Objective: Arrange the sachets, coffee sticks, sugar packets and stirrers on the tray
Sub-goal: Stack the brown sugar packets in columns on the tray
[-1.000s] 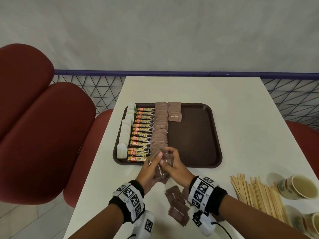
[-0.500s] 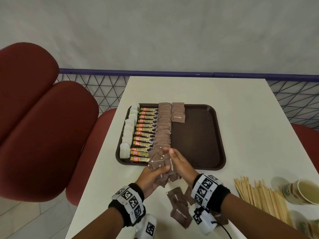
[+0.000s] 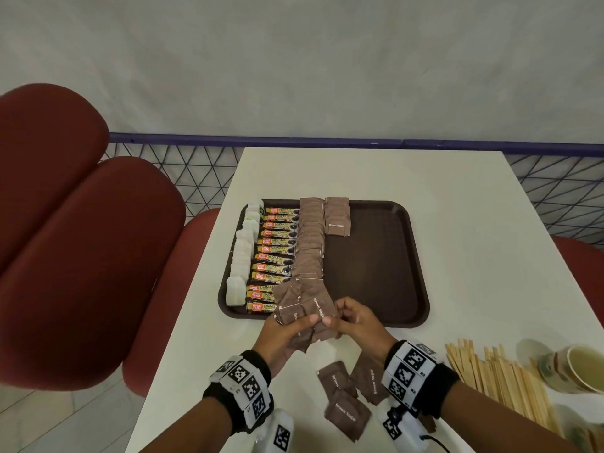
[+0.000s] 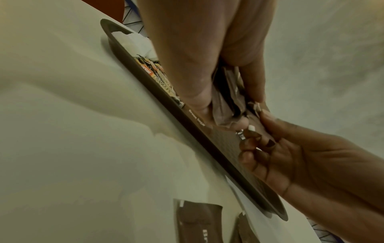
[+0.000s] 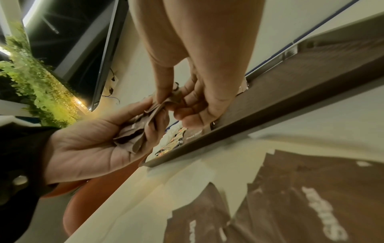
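White tabletop [image 3: 425, 197] carries the tray [image 3: 376, 273] in the head view; left hand [image 3: 281, 335] grips fanned sugar packets [image 3: 304, 305] at its near edge. In both wrist views, right hand [image 5: 195, 102] pinches one: peel it singly, then extend the short row.

White table [image 3: 425, 197]: brown tray [image 3: 385, 266], loose sugar packets [image 3: 346, 410], stirrers [image 3: 500, 377], cups [image 3: 575, 367].

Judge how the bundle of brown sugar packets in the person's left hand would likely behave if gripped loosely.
The bundle of brown paper sugar packets fans out unevenly in the left hand, so loose ones would probably slide apart. Their creased edges suggest they are soft and floppy, not stiff. They look light: the right hand pinches one edge with just its fingertips.
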{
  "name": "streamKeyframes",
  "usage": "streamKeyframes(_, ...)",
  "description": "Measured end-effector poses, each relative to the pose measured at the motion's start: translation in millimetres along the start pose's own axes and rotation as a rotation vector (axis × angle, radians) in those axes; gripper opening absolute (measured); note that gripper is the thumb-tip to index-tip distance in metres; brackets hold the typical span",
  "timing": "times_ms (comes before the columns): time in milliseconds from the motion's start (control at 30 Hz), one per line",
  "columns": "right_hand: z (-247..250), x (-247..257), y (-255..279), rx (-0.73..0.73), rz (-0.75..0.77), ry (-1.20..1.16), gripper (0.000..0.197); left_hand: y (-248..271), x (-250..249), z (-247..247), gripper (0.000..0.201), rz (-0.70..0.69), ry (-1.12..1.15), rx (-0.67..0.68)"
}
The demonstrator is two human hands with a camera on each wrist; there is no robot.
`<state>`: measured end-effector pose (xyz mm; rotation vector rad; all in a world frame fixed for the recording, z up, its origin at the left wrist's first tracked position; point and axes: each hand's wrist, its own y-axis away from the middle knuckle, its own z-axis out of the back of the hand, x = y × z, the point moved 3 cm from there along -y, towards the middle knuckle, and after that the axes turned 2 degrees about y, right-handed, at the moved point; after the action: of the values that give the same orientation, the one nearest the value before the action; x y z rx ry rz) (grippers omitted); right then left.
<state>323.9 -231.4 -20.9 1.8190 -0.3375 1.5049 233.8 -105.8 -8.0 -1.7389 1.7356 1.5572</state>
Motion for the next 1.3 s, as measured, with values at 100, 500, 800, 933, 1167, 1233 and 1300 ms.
streamKeyframes(100,4,4,-3,-0.031,0.010,0.015,0.010,-3,-2,0,0.038,-0.009,0.009,-0.002)
streamKeyframes(500,39,34,-35,-0.321,0.086,0.128,0.015,-20,-9,13,0.034,-0.017,-0.030,-0.147)
streamKeyframes(800,100,65,-112,-0.651,-0.009,0.328,0.006,-23,-18,36,0.030,-0.064,-0.021,-0.190)
streamKeyframes(933,103,61,-138,-0.677,-0.063,0.189,0.014,-23,-19,44,0.035,-0.069,-0.007,-0.203)
streamKeyframes(1167,88,53,-154,-0.736,-0.111,0.209,0.014,-22,-16,55,0.033,-0.066,-0.009,-0.220)
streamKeyframes(1233,83,50,-157,-0.736,-0.122,0.247,0.014,-22,-17,57,0.034,-0.067,-0.010,-0.229)
streamKeyframes(1300,79,49,-160,-0.738,-0.127,0.298,0.015,-22,-18,57,0.034,-0.067,-0.011,-0.232)
